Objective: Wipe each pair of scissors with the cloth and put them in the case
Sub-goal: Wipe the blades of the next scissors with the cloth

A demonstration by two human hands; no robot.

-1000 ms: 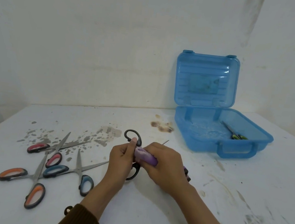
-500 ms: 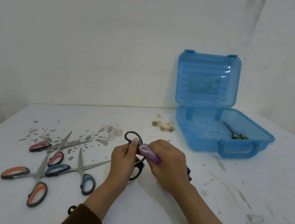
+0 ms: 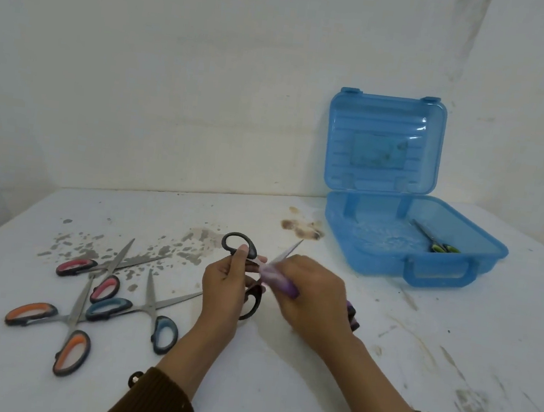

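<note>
**Black scissors held steady for wiping**

The black scissors (image 3: pixel 242 246) are gripped by the handles in the closed left hand (image 3: pixel 224 285), so the blades can be rubbed with the cloth (image 3: pixel 278 276) pinched in the right hand (image 3: pixel 313 295). The case (image 3: pixel 461 258) stands open nearby.

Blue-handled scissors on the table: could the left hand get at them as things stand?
Probably not right away. The blue-handled scissors lie uncovered just left of the left hand, and no object blocks the way, but that hand is gripping the black-handled scissors while the right hand wipes them with the purple cloth.
</note>
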